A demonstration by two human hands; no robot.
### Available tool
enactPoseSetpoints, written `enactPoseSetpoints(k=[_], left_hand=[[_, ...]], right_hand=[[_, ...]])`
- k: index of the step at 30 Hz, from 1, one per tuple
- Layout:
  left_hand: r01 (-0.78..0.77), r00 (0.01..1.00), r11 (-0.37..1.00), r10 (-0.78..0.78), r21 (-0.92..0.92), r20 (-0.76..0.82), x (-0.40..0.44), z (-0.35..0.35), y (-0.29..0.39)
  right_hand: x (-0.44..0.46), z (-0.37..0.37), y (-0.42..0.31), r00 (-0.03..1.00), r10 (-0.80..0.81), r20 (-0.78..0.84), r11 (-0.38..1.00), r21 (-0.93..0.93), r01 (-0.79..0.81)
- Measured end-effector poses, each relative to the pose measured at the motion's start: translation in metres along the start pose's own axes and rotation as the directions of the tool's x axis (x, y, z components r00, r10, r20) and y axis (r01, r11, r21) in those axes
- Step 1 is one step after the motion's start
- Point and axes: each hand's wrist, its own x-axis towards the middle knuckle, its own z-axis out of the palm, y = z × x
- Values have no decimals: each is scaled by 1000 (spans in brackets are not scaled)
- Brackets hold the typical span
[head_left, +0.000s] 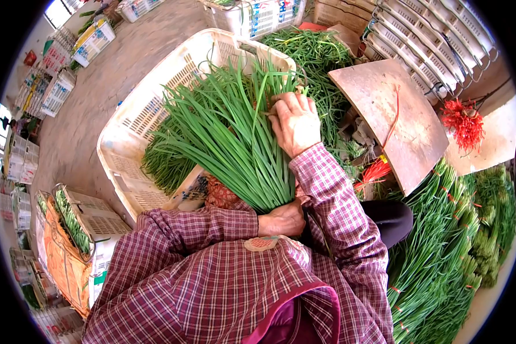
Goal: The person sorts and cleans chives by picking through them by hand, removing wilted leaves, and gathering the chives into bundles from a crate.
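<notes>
Green stalks [229, 137] fan beyond our left grip [284, 219], clasped; whether our curled right grip [297, 122] pinches any, we can't tell.

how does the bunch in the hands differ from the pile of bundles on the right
The held bunch shows no tie, while the bundle pile has red ties on it. The held bunch fans out over the white crate, its lower end in the left hand; the bundle pile lies stacked, untouched by either hand. Both are long, thin green leaves.
</notes>
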Motion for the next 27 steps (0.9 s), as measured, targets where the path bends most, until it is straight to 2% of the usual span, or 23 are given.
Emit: enactPoseSetpoints(k=[1,2,3,4,5,6,7,8,9,10,12,15,16,18,19,20,21,22,24,25,26,27], left_hand=[[-37,992,998,43,-54,118,-6,-12,-5],[-78,995,995,81,-58,52,-7,-4,-7],[-119,993,991,119,-60,-15,-8,6,-10],[-102,993,994,100,-31,-68,-7,11,-8],[-42,989,997,51,65,-142,-4,18,-3],[61,969,979,-11,197,-246,3,28,4],[279,912,844,-83,458,-403,9,41,9],[613,788,125,-172,780,-592,18,61,16],[577,681,-403,-243,710,-691,29,71,20],[496,605,-606,-273,622,-748,38,75,22],[417,556,-713,-290,564,-779,48,77,23],[374,530,-754,-303,539,-792,58,80,26],[354,523,-769,-309,532,-794,61,81,26],[307,492,-801,-329,514,-806,68,84,27],[264,468,-824,-346,502,-813,70,84,25],[210,438,-850,-361,484,-823,73,85,23],[159,401,-869,-378,469,-835,76,84,22],[113,377,-880,-392,462,-839,78,84,21],[58,360,-886,-411,459,-838,83,85,21],[46,357,-886,-416,461,-836,84,85,21],[44,360,-884,-421,465,-833,85,85,21],[32,355,-882,-429,470,-831,86,86,21]], right_hand=[[1,-2,3,997,-23,-69,999,25,25],[4,-9,3,997,1,-76,1000,19,0],[9,-15,6,988,-11,-151,999,-42,5],[13,-22,9,991,12,-137,999,-44,-18],[16,-29,12,992,34,-124,998,-47,-40],[20,-34,17,982,29,-186,999,24,-25],[21,-40,19,979,116,-168,991,93,-101],[24,-46,24,963,195,-185,973,160,-166],[26,-53,30,942,273,-196,947,229,-227],[28,-64,35,928,271,-256,937,290,-194],[32,-92,48,886,331,-326,869,470,-152],[24,-134,63,837,464,-290,691,710,-137],[16,-143,67,826,511,-240,649,737,-187],[-14,-131,92,834,541,-107,648,685,-332],[-35,-113,105,837,547,-25,644,652,-401],[-68,-78,125,893,430,133,860,241,-450],[-96,-56,136,871,371,323,926,-205,-318],[-111,-60,119,782,402,477,898,-372,-235],[-108,-58,100,675,491,550,858,-442,-264],[-97,-54,97,674,536,509,844,-351,-406],[-84,-59,84,811,449,375,890,-264,-371],[-68,-61,71,833,456,313,889,-206,-410]])
